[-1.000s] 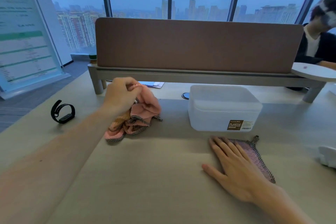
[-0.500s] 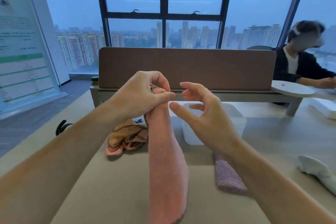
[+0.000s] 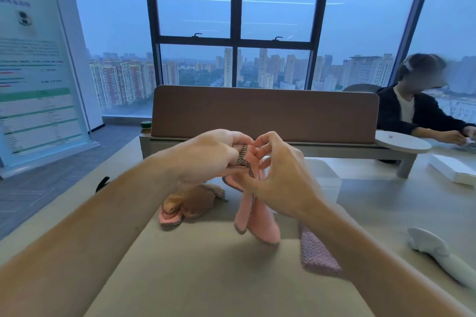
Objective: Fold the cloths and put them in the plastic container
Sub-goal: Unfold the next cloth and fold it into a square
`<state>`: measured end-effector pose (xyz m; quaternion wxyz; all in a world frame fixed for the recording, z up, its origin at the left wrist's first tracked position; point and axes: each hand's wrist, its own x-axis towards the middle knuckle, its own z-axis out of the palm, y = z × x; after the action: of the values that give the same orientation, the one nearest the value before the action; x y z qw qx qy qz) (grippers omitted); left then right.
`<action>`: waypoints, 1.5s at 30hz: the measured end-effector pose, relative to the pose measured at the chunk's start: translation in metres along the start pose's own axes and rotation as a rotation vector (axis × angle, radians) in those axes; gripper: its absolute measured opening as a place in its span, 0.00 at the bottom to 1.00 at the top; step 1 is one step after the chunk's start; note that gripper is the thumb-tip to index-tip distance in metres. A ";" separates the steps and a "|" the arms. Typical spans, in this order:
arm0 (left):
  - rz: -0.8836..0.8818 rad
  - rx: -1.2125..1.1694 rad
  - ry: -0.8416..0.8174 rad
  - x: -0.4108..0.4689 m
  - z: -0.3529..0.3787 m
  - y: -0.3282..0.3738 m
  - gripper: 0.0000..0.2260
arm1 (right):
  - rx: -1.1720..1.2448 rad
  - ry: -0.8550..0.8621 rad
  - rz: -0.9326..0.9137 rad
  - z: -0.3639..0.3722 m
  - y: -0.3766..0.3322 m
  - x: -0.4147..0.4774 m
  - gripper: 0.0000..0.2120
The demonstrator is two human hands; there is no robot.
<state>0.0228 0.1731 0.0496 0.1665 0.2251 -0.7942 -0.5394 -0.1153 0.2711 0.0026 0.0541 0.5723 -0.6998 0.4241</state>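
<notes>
While both hands hold it up off the desk (image 3: 195, 278), the pink cloth (image 3: 257, 224) hangs free below them, so that its own weight draws it straight and a corner can be found; in my judgement this is the opening of a fold. Plastic container (image 3: 325, 179): stands just beyond the right hand and is largely hidden by it; no cloth shows in the visible part, the rest cannot be confirmed. Crumpled cloths (image 3: 192, 203): heaped on the desk beneath the left hand, unfolded, within easy reach. Mauve cloth (image 3: 318, 252): lies flat under the right forearm, near the container, apparently folded and awaiting transfer. Left hand (image 3: 206, 159): fingers curled, pinching the checked hem (image 3: 244, 162) at the top edge. Right hand (image 3: 280, 185): fingers and thumb bent, pinching the same edge just beside the left. Task judged early; nothing confirmed stowed
</notes>
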 end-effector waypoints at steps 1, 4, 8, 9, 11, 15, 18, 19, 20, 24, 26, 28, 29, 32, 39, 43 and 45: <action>0.023 0.140 0.005 -0.001 0.001 0.000 0.24 | -0.005 0.002 -0.013 0.001 0.001 0.000 0.23; 0.050 0.302 0.041 -0.007 0.007 0.000 0.24 | -0.042 0.027 -0.052 0.000 0.003 0.000 0.11; -0.030 -0.079 -0.020 -0.014 0.014 0.001 0.18 | -0.056 -0.034 -0.106 -0.005 0.005 -0.005 0.11; -0.040 -0.177 -0.033 -0.014 0.014 -0.001 0.19 | -0.047 -0.060 -0.121 -0.006 0.003 -0.007 0.14; -0.054 -0.305 -0.064 -0.014 0.013 -0.004 0.22 | -0.042 -0.072 -0.155 -0.007 0.000 -0.012 0.17; -0.012 -0.384 -0.128 -0.018 0.016 -0.004 0.26 | -0.084 -0.036 -0.266 -0.011 -0.003 -0.014 0.16; 0.023 -0.364 -0.153 -0.024 0.017 -0.004 0.25 | -0.100 -0.049 -0.322 -0.022 0.001 -0.011 0.12; 0.033 -0.340 -0.156 -0.025 0.017 -0.005 0.24 | -0.106 -0.047 -0.326 -0.026 0.002 -0.010 0.12; 0.041 -0.302 -0.145 -0.026 0.019 -0.005 0.22 | -0.112 -0.040 -0.336 -0.029 0.002 -0.010 0.10; 0.214 0.198 0.102 -0.026 0.025 -0.016 0.13 | 0.005 0.057 -0.308 -0.036 -0.007 -0.012 0.03; 0.277 0.470 0.231 -0.020 0.023 -0.030 0.02 | 0.088 0.079 -0.206 -0.040 -0.012 -0.011 0.04; 0.282 0.632 0.295 -0.015 0.017 -0.045 0.08 | 0.134 0.073 -0.124 -0.045 -0.009 -0.008 0.05; 0.267 0.683 0.287 -0.015 0.015 -0.050 0.11 | 0.163 0.066 -0.089 -0.049 -0.006 -0.008 0.05; 0.181 0.715 0.176 -0.024 -0.001 -0.068 0.13 | 0.308 0.100 0.034 -0.062 -0.001 -0.012 0.05; 0.088 0.059 0.193 -0.092 -0.046 -0.067 0.15 | 0.517 0.112 0.188 -0.092 0.004 -0.042 0.06; 0.118 -0.069 0.254 -0.110 -0.052 -0.052 0.16 | 0.486 0.092 0.169 -0.098 0.006 -0.048 0.06; 0.141 -0.072 0.285 -0.108 -0.055 -0.048 0.15 | 0.477 0.094 0.167 -0.097 0.009 -0.043 0.06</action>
<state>0.1506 0.1728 0.0227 0.3228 0.2369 -0.7565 -0.5171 -0.1482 0.3671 0.0356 -0.0854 0.4888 -0.6215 0.6063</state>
